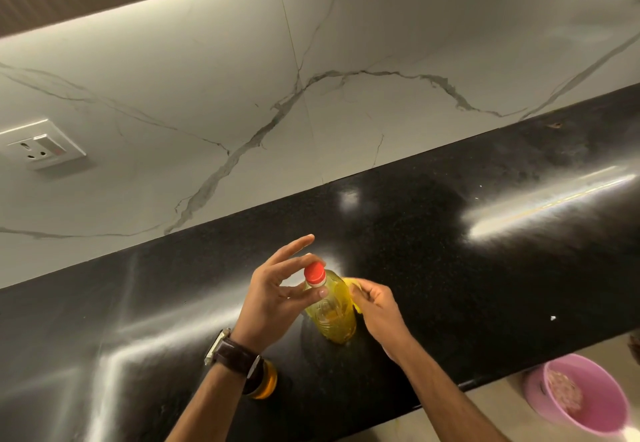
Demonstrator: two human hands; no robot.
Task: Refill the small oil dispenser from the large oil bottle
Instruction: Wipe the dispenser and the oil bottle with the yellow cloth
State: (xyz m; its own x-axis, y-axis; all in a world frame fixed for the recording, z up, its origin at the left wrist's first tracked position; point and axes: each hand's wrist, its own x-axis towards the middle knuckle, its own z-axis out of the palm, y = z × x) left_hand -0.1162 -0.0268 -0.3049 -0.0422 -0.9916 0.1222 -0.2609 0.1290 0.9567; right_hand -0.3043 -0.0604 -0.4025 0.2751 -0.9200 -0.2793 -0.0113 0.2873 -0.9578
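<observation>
Head view: bottle [331,306] of yellow oil upright on black counter [450,233], near the front-middle, red cap [314,273] still on. Left hand [277,298] at the bottle's neck, fingers spread and mostly straight, thumb tip against the neck just under the cap, fingertips beside the cap; no closed grip visible. Right hand [375,306] against the bottle's right shoulder, fingers curled, pinching something yellow at the bottle's side; cannot tell whether label or handle. Watch [230,355] with dark strap on left wrist. Dispenser [265,381] on the counter just under that wrist, mostly hidden by it, amber oil showing through the glass; top not visible. Dispenser near the bottle, toward the front edge, not touching it. Pink bowl [585,398] lower right, below counter level, with something pale pinkish inside. White marble-look backsplash [242,78] behind the counter, wall socket [45,147] on it at far left. Strip-light glare streaks across the counter. A few small white specks on the counter at right.
</observation>
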